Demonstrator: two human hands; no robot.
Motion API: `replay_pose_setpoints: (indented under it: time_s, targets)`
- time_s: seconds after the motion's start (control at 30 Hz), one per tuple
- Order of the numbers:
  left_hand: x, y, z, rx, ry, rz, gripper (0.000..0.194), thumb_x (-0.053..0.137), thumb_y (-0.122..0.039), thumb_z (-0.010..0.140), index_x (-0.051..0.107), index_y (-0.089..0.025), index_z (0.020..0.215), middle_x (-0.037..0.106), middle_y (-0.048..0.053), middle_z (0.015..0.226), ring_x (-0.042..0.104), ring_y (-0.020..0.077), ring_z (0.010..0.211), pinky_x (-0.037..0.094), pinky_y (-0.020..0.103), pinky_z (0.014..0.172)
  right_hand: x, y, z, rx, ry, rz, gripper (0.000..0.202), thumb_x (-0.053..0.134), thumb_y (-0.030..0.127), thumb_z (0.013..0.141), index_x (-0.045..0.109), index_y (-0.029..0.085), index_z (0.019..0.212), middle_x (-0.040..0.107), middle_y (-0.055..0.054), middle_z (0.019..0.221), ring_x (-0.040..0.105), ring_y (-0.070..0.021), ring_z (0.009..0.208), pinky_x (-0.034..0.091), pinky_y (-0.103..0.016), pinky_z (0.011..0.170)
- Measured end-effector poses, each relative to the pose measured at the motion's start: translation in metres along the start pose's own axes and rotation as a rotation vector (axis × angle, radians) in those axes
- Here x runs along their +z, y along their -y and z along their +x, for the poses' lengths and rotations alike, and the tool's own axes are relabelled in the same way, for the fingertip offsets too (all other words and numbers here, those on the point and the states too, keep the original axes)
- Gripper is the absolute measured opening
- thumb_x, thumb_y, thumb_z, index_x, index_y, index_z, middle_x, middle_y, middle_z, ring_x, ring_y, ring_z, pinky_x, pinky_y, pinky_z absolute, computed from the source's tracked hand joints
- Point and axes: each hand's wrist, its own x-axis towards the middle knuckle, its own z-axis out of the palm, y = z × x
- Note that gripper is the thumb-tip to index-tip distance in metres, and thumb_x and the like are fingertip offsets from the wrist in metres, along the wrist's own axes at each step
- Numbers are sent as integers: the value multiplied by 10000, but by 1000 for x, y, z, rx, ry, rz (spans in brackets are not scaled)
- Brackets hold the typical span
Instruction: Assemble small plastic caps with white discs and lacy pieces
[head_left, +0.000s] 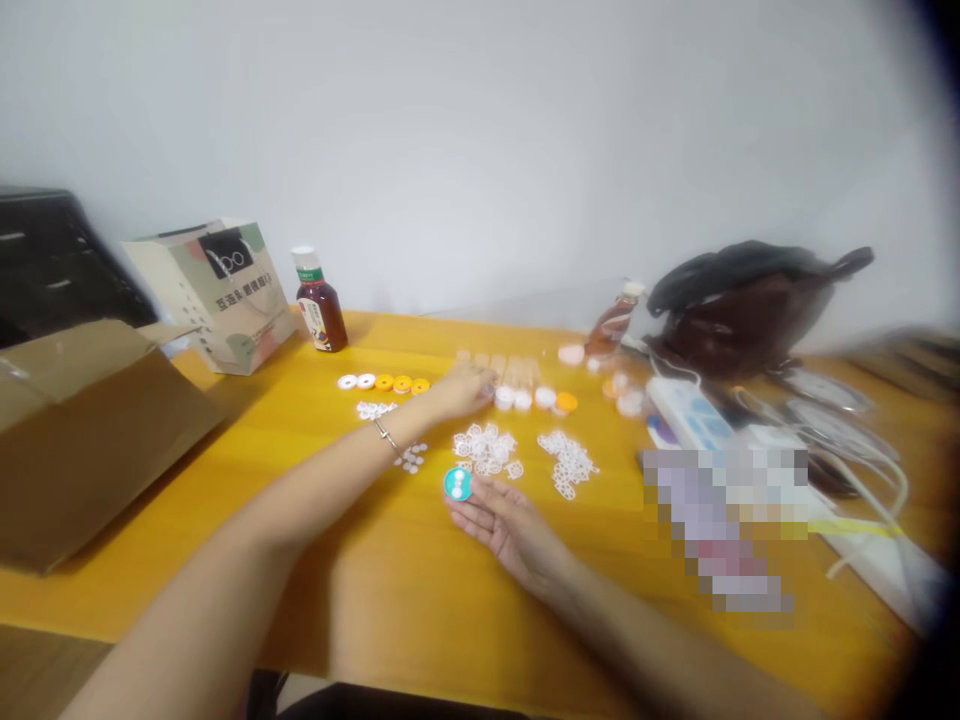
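Observation:
My right hand [510, 525] holds a round teal lid-like piece [458, 485] with white dots on it, between thumb and fingers. My left hand [469, 388] reaches over the middle of the table, at the left end of a row of white caps [523, 399]. Its fingertips are blurred, and I cannot make out whether they grip anything. White and yellow round caps [384, 383] lie in a row left of that hand. Small white discs [411, 458] lie partly hidden under my left forearm. White openwork pieces [487, 448] form a pile just beyond my right hand.
A second pile of white openwork pieces [568, 463] lies to the right. A sauce bottle [321, 305], paper bag [232, 295] and cardboard box [90, 430] stand left. Another bottle [613, 322], a dark bag [742, 310], a power strip [690, 415] and cables [892, 500] crowd the right.

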Motion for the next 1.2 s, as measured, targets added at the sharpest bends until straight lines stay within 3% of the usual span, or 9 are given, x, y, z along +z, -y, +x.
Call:
replay_pose_setpoints:
  time_s: [0.2,0.37,0.43,0.6,0.7,0.83,0.97,1.2]
  targets:
    - [2,-3,-3,-31,-106,-104,191,479,-195,789,541,-144,962,573,114,1012,485,254,1029,343,416,901,0,1,-1,7,13,-4,264,715,284,672,613,158,881,696,-62,933,658,-176,871,461,-333,901]
    - [-10,-6,-18,-49,-180,-226,295,478,-238,815,486,-147,1095,559,112,1066,510,219,1008,394,388,869,1,1,-2,-1,-4,10,258,723,275,662,617,157,866,697,-62,924,659,-176,869,458,-333,905]
    - [-18,-8,-36,-51,-179,-385,353,472,-264,834,439,-158,1168,558,108,1082,541,183,967,436,340,831,1,1,-1,-3,-8,18,256,721,273,666,615,156,867,697,-64,926,655,-180,885,459,-327,903]
    - [-31,-19,-102,-153,-61,-1218,351,505,-247,831,487,-227,1181,548,88,1135,555,171,971,465,306,803,0,2,-2,-21,-12,21,264,718,276,670,617,161,885,692,-60,949,646,-178,909,456,-315,908]
    - [-32,-26,-134,-247,-34,-1437,318,538,-213,810,540,-210,1128,570,87,1109,571,166,946,475,280,776,2,3,-3,-42,-20,22,254,715,277,673,626,165,882,697,-51,929,650,-168,892,451,-315,914]
    - [-25,-30,-151,-266,-75,-1491,302,571,-202,788,563,-198,1090,570,91,1129,558,182,993,470,293,816,3,4,-3,-61,-38,11,240,717,272,668,635,170,870,699,-44,922,654,-163,875,455,-316,909]
    - [-18,-30,-152,-223,-118,-1435,289,564,-216,797,555,-195,1085,577,91,1114,556,179,996,453,322,858,2,4,-2,-67,-43,-3,238,715,275,672,634,174,871,698,-44,927,650,-165,888,459,-315,906]
    - [-14,-34,-151,-179,-89,-1241,313,584,-225,786,544,-196,1095,587,77,1099,553,170,1006,415,354,925,0,3,-2,-59,-34,-20,228,695,277,692,638,174,887,694,-51,953,644,-168,908,443,-322,925]
